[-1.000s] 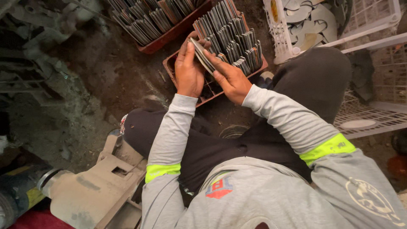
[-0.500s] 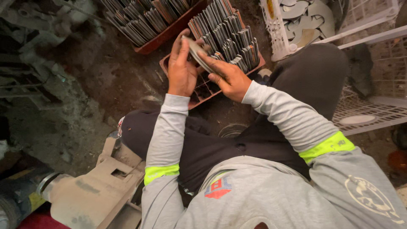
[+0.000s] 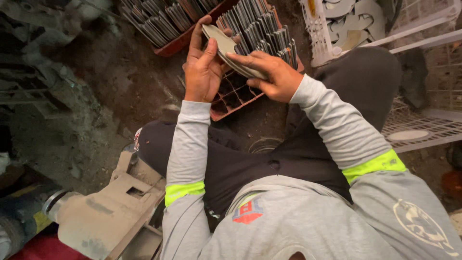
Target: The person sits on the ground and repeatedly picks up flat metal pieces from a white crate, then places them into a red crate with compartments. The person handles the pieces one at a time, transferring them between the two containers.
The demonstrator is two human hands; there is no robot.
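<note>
Left hand (image 3: 202, 70): fingers curled round the far end of a stack of thin flat metal plates (image 3: 231, 50), thumb lying across the top face, gripping it firmly. Right hand (image 3: 272, 77): fingers pressed together along the near edge of the same stack, supporting it from the side and beneath. The stack is held between both hands just above a reddish divided tray (image 3: 236, 98).

That tray's far compartments are packed with plates standing on edge; the near compartments, directly under the hands, are empty — their dividers show plainly. A second tray (image 3: 166, 21), also filled with upright plates, lies to the left on the dirt floor. A white plastic crate (image 3: 337, 24) holding loose flat cut-outs stands to the right, with a white wire rack (image 3: 418, 130) beside the person's dark trouser leg.

Risks, as judged: the plates are loose against one another and held only by side pressure — any slackening of either hand could let them fan out and spill onto the dirt. Bare fingers run along thin metal edges, so a slip could cut. A stack lowered askew could catch on a divider.
</note>
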